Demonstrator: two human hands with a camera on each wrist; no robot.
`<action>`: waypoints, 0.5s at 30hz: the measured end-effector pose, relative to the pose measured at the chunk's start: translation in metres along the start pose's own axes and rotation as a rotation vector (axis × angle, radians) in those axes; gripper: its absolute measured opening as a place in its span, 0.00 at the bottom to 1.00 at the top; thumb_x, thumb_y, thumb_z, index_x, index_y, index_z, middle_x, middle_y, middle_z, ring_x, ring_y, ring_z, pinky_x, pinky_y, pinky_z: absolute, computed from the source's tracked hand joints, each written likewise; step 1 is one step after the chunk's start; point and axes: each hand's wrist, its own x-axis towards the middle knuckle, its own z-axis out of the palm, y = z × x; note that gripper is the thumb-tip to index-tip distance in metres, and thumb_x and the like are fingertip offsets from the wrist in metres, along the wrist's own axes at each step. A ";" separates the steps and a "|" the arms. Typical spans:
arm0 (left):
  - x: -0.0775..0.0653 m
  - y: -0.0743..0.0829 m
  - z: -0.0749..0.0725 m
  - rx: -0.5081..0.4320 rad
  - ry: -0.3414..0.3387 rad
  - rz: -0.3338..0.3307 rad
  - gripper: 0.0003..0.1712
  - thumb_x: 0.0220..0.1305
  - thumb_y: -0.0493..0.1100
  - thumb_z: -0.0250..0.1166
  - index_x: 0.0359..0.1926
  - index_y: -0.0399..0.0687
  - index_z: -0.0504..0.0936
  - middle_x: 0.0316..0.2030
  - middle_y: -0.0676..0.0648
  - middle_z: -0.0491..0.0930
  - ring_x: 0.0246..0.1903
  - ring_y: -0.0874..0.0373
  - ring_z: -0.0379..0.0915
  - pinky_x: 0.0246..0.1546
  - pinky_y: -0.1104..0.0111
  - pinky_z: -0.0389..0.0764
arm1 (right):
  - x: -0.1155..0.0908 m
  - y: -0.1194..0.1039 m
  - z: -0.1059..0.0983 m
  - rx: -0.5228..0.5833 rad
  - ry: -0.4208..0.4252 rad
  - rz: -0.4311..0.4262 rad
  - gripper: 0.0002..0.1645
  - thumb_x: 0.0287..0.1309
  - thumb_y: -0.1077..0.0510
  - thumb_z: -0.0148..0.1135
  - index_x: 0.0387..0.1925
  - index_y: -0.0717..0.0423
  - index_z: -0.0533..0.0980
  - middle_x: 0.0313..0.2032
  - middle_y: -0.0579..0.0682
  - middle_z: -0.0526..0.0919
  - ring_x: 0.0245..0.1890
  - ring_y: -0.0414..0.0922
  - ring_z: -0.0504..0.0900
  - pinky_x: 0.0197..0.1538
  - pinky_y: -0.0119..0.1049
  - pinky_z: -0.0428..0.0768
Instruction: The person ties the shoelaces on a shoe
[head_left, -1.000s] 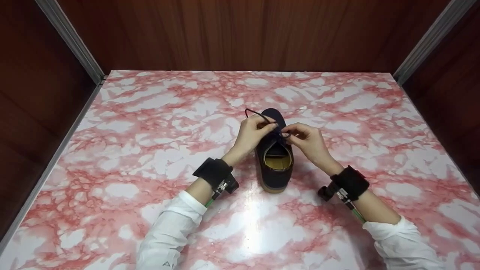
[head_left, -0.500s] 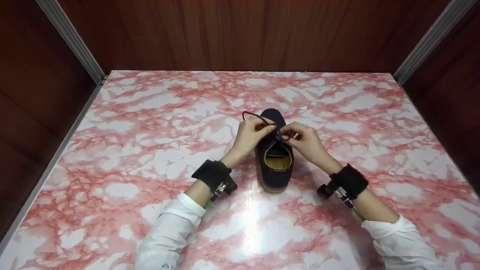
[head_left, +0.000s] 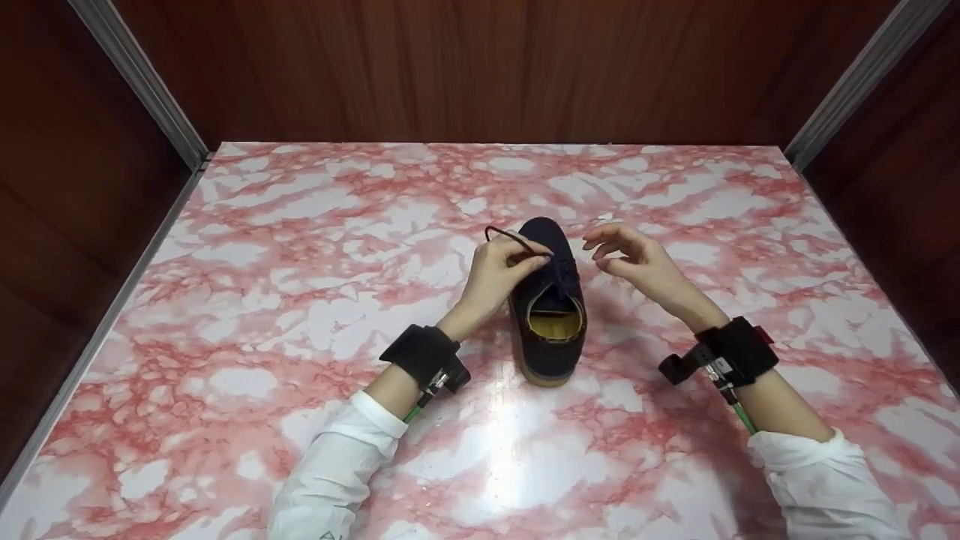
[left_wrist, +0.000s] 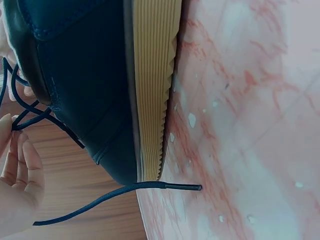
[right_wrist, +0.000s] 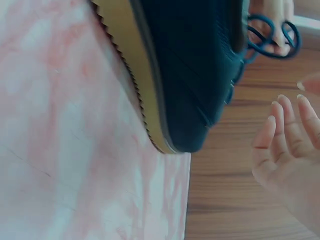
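A dark navy shoe [head_left: 551,356] with a yellow insole and tan ridged sole stands on the table, its toe pointing away from me. My left hand [head_left: 496,264] pinches the dark shoelace [left_wrist: 25,120] above the shoe's tongue. One lace end [head_left: 491,228] loops out past the knuckles, and its tipped end [left_wrist: 182,187] hangs beside the sole in the left wrist view. To the right of the shoe, my right hand [head_left: 634,259] is apart from it, fingers loosely bent and holding nothing. Lace loops [right_wrist: 272,37] show by the left fingers in the right wrist view.
The table top [head_left: 315,247] has a red-and-white marbled surface. Dark wood panels [head_left: 480,71] stand at the back and both sides, with grey metal strips [head_left: 139,82] at the corners.
My right hand has let go of the lace and moved right, away from the shoe. The left hand keeps its pinch on the lace nearly in place. The shoe has not moved.
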 end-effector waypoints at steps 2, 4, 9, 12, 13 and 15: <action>-0.001 0.000 -0.002 0.005 0.011 0.024 0.08 0.32 0.52 0.57 0.23 0.67 0.73 0.23 0.63 0.68 0.23 0.71 0.61 0.20 0.78 0.63 | 0.005 0.023 -0.014 -0.002 0.025 -0.019 0.18 0.42 0.67 0.46 0.40 0.61 0.62 0.37 0.57 0.64 0.34 0.50 0.63 0.30 0.35 0.64; -0.002 0.001 -0.004 0.012 0.015 0.035 0.09 0.32 0.52 0.57 0.23 0.67 0.73 0.23 0.64 0.68 0.23 0.72 0.61 0.19 0.78 0.63 | 0.011 0.059 -0.031 -0.035 0.075 -0.022 0.16 0.42 0.65 0.47 0.38 0.60 0.64 0.37 0.57 0.65 0.34 0.49 0.64 0.30 0.37 0.63; -0.006 0.003 -0.008 0.024 0.025 0.039 0.08 0.31 0.52 0.58 0.22 0.67 0.73 0.22 0.64 0.68 0.22 0.72 0.61 0.18 0.78 0.62 | 0.024 0.084 -0.042 -0.108 0.119 0.032 0.13 0.41 0.61 0.49 0.34 0.56 0.68 0.35 0.54 0.68 0.33 0.47 0.65 0.30 0.37 0.63; -0.006 0.003 -0.009 0.021 0.025 0.035 0.09 0.30 0.52 0.58 0.21 0.66 0.74 0.22 0.64 0.68 0.22 0.71 0.61 0.18 0.77 0.62 | 0.024 0.013 -0.009 -0.182 0.099 0.095 0.12 0.41 0.58 0.49 0.31 0.57 0.69 0.30 0.52 0.70 0.30 0.44 0.66 0.28 0.35 0.65; -0.006 0.003 -0.010 0.018 0.024 0.034 0.09 0.30 0.52 0.58 0.21 0.66 0.74 0.22 0.64 0.68 0.22 0.71 0.61 0.18 0.77 0.62 | 0.024 -0.011 0.002 -0.195 0.090 0.130 0.12 0.41 0.57 0.49 0.31 0.58 0.69 0.29 0.52 0.70 0.29 0.44 0.66 0.28 0.35 0.65; -0.007 0.017 -0.016 0.008 -0.008 0.009 0.08 0.32 0.48 0.59 0.22 0.62 0.75 0.23 0.61 0.69 0.24 0.69 0.62 0.19 0.77 0.63 | 0.023 -0.057 0.027 -0.290 0.079 0.170 0.13 0.41 0.56 0.48 0.29 0.61 0.69 0.26 0.54 0.70 0.26 0.45 0.66 0.26 0.35 0.64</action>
